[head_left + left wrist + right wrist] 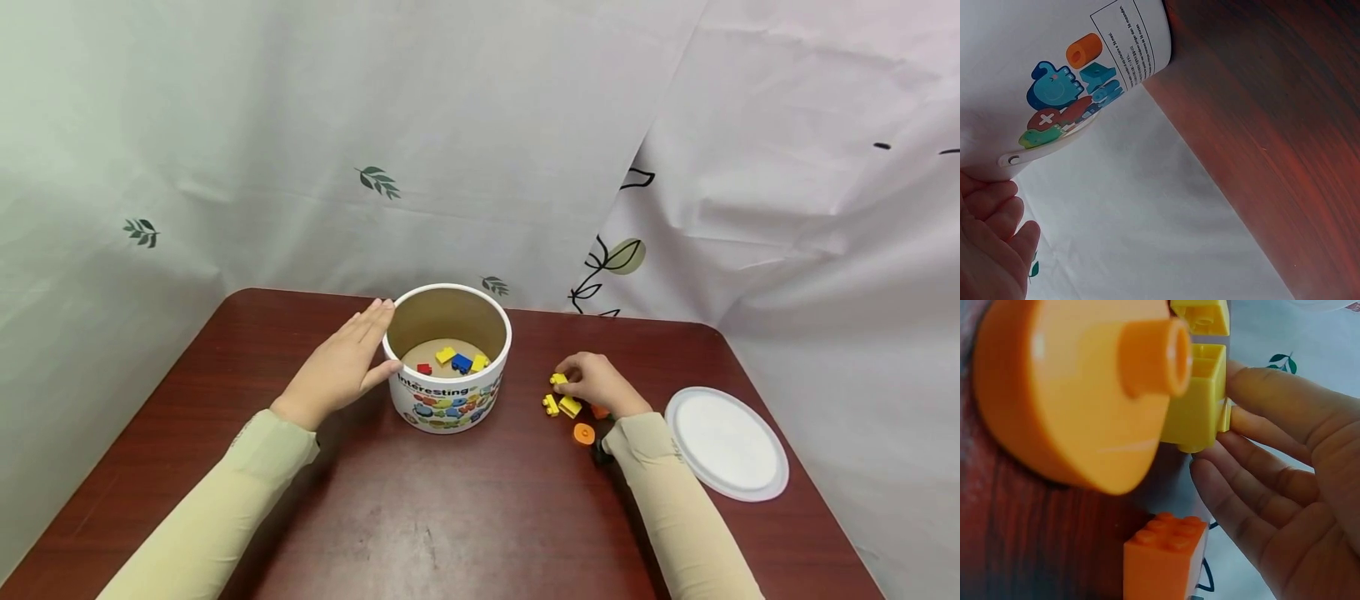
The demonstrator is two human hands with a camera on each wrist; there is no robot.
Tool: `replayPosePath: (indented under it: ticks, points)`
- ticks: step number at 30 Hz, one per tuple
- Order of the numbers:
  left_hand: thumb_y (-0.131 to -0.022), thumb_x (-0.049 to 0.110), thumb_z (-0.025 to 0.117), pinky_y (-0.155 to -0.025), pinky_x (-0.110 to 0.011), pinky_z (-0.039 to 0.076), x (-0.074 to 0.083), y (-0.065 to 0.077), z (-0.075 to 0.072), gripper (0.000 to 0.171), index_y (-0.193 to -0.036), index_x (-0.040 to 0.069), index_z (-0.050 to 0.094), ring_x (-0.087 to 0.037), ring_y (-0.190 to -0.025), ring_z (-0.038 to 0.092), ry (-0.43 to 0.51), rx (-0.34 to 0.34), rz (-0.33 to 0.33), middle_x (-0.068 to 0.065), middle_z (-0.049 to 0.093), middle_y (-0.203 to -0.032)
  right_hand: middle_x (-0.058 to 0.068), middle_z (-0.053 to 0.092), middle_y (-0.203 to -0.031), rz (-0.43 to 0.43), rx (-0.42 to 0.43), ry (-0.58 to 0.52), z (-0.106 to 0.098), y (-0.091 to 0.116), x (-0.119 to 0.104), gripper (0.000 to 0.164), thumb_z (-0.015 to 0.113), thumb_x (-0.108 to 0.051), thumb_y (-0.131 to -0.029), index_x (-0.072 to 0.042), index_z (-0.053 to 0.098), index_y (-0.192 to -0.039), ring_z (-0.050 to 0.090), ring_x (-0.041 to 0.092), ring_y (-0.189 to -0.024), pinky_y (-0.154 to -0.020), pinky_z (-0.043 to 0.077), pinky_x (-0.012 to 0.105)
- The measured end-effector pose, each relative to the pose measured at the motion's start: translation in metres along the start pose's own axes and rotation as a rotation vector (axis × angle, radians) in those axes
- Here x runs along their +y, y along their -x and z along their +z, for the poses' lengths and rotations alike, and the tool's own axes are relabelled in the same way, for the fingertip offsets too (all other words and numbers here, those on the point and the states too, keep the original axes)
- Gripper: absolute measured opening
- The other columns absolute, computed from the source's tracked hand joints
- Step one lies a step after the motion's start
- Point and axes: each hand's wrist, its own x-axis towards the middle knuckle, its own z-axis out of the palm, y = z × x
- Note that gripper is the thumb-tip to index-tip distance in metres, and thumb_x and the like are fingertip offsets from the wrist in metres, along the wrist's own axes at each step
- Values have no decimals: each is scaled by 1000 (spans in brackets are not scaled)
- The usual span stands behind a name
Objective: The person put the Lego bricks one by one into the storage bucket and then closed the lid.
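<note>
Head view bright, pale glare on tabletop (420, 525); wrist views dimmer, near orange piece (1085, 406) slightly blurred.

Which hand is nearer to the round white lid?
Right. The right hand is by the yellow bricks, left of the lid; the left hand is farther off, at the left side of the bucket.

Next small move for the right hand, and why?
Probably have the right hand lift the yellow brick it pinches toward the bucket: a blue brick and others already lie inside, its top is open, and the left hand is beside it.
</note>
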Motion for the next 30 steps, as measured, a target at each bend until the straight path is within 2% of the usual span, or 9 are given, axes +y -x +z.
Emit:
replayPosePath:
  ticks: [8, 18, 30]
  points:
    - [-98, 40, 65, -124, -50, 21, 1, -1, 0, 84, -155, -9, 28, -38, -152, 24, -2, 0, 3, -24, 31, -161, 11, 70, -100, -14, 30, 11, -1, 0, 2, 26, 80, -12, -87, 2, 74, -108, 66, 20, -84, -74, 60, 35]
    - [-97, 38, 67, -124, -52, 22, 2, 0, -2, 84, -155, -10, 28, -39, -151, 25, -5, -7, -7, -25, 31, -160, 8, 69, -97, -56, 119, 15, -9, 1, -7, 22, 81, -19, -87, -4, 76, -103, 65, 21, -85, -77, 59, 38]
    - [-98, 38, 66, -124, -51, 21, 1, 0, 0, 84, -155, -10, 27, -38, -152, 24, -5, -11, -8, -25, 30, -161, 6, 69, -95, -196, 303, -9, -13, 5, -25, 24, 84, -20, -85, -5, 76, -102, 65, 20, -84, -77, 58, 38]
